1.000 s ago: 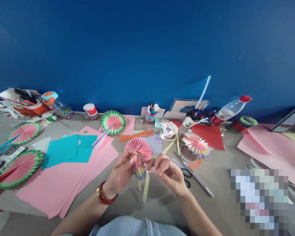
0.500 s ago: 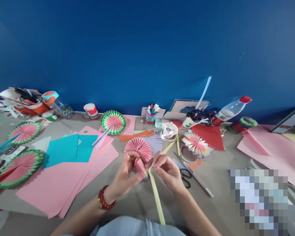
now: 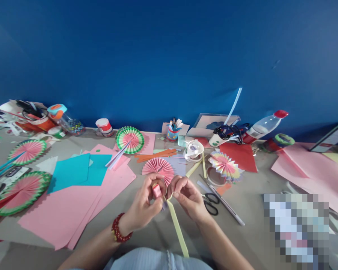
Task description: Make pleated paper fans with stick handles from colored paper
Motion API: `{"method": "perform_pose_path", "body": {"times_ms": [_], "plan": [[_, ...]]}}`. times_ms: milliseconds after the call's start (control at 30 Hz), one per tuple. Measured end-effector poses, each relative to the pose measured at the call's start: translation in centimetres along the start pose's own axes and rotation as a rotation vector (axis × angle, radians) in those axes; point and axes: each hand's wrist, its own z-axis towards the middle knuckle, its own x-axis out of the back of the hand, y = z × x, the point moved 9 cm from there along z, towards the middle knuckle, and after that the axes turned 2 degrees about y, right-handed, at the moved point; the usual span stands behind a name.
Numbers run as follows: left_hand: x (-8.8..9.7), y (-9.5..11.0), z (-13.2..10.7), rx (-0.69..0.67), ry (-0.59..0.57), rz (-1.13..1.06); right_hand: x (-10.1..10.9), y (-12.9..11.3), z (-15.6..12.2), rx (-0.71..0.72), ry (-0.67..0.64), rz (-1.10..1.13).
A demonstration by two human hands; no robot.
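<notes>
My left hand (image 3: 145,198), with a red beaded bracelet (image 3: 120,227) at its wrist, is closed around a small pink block-like piece (image 3: 157,191), perhaps folded paper. Its lower part is hidden by the thumb. My right hand (image 3: 189,198) pinches the upper end of a pale yellow paper strip (image 3: 178,228), which hangs down toward my body. The strip is bent at the top, between the two hands. Just beyond my fingers lies a pleated pink paper fan (image 3: 158,167). Black-handled scissors (image 3: 212,204) rest to the right of my right hand.
Pink sheets (image 3: 64,213) and turquoise sheets (image 3: 73,170) lie at the left. A green-edged paper rosette (image 3: 130,140) leans at the back, near a white tape roll (image 3: 193,150). A pen (image 3: 229,208), a pastel fan (image 3: 225,165) and a bottle (image 3: 266,125) are at the right.
My left hand has turned the pink piece so its end shows more. The right hand has shifted slightly with the strip's end, now bent at the top. More of the scissors shows.
</notes>
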Motion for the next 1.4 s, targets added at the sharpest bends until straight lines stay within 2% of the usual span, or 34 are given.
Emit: {"method": "perform_pose_path", "body": {"times_ms": [200,367,500,667,733,833,867,933,1033,1233,1400], "plan": [[1.3,-0.7,0.0,0.046,0.052,-0.030,1.5,0.1,0.6,-0.106,0.160,0.331],[0.7,0.4,0.0,-0.009,-0.035,0.308,2.1,0.7,0.8,-0.195,0.202,0.325],[0.2,1.8,0.1,-0.156,-0.027,0.522,1.4,0.5,0.8,-0.190,0.209,0.208],[0.3,2.0,-0.2,-0.194,0.015,0.540,1.6,-2.9,0.4,0.027,0.302,0.027],[0.5,1.8,-0.3,-0.199,0.051,0.515,0.3,-4.1,0.2,0.085,0.201,-0.220],[0.4,1.4,-0.5,-0.229,0.057,0.565,-2.6,-3.7,-0.2,0.110,-0.041,-0.752],[0.1,1.3,-0.6,-0.248,0.042,0.607,-3.0,-3.4,-0.3,0.130,-0.055,-0.877],[-0.3,1.1,-0.8,-0.286,0.007,0.672,-2.8,-3.1,-0.4,0.164,0.030,-1.014],[-0.9,1.2,-1.1,-0.334,-0.045,0.686,-2.2,-2.8,-0.4,0.163,0.112,-1.087],[-1.3,2.7,-1.2,-0.385,-0.092,0.566,-1.7,-4.0,-0.7,0.229,0.029,-0.993],[-0.9,2.8,-0.7,-0.384,-0.036,0.660,-1.6,-4.3,-1.0,0.318,-0.048,-0.999]]}}
